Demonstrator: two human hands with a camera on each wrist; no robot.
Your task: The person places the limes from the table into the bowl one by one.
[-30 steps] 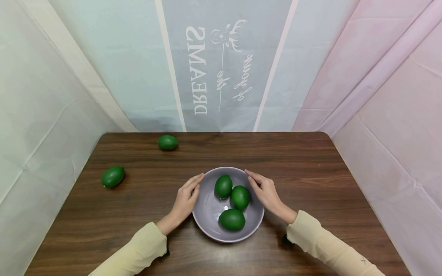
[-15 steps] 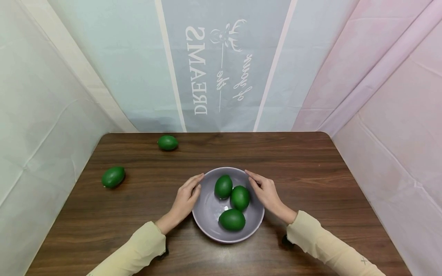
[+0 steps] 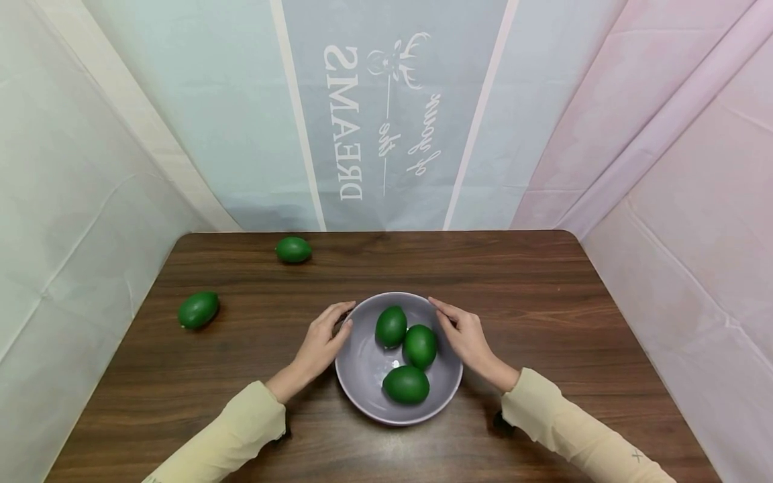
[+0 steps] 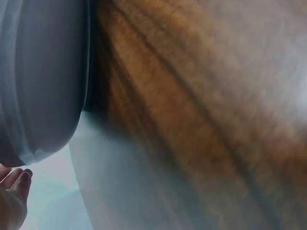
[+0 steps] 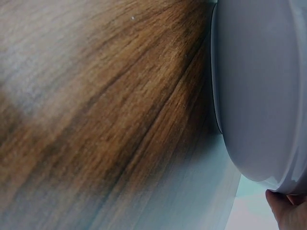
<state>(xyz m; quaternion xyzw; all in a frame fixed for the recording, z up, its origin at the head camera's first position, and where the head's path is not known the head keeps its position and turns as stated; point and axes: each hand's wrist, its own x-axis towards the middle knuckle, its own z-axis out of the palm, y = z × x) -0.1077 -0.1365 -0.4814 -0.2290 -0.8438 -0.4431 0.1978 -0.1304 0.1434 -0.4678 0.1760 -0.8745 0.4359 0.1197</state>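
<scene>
A round grey-purple bowl (image 3: pixel 362 376) stands on the brown table, with three green limes or lemon-shaped fruits (image 3: pixel 406 384) inside. At its right rim my right hand (image 3: pixel 471 339) holds on, thumb over the edge and fingers along the outside. On the left side my left hand (image 3: pixel 317 345) has its fingers extended and parted from the thumb, the thumb near the rim; contact is hard to tell. Each wrist view shows the bowl's outer wall (image 4: pixel 50 72) from low down, with fingertips close to the rim (image 5: pixel 288 188) in the right one.
Two more green fruits lie on the table: one at the left (image 3: pixel 198 310), one near the back edge (image 3: pixel 293 249). Light fabric walls (image 3: pixel 682 221) border the sides, and a printed blue cloth (image 3: pixel 398 134) hangs behind the wood-grain table (image 3: pixel 531 282).
My left hand has shifted slightly left and its fingers have spread from the thumb. My right hand, the bowl and the fruits have stayed put.
</scene>
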